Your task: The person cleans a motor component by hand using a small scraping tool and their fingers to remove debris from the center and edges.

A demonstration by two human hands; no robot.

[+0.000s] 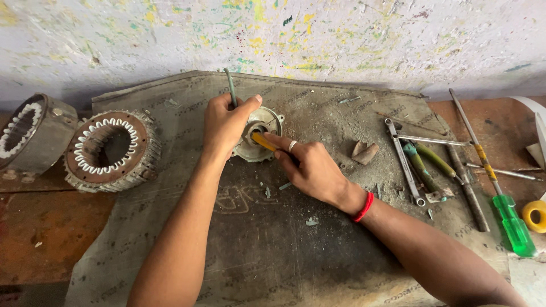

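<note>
My left hand (226, 122) grips a thin green-grey tube (230, 85) that sticks up from it, and rests against a round metal end cover (265, 120) lying on a dusty grey mat (267, 250). My right hand (310, 167), with a ring on one finger and a red band at the wrist, holds a yellow-handled tool (263, 141) pointed into the centre hole of the cover. The tool's tip is hidden in the hole.
Two motor stators with white windings lie at the left, one (111, 149) near the mat and one (28, 133) further out. Spanners (404, 161), pliers (424, 170), a green screwdriver (512, 224), a yellow tape roll (534, 215) and a brown scrap (365, 152) lie at the right. A paint-spattered wall stands behind.
</note>
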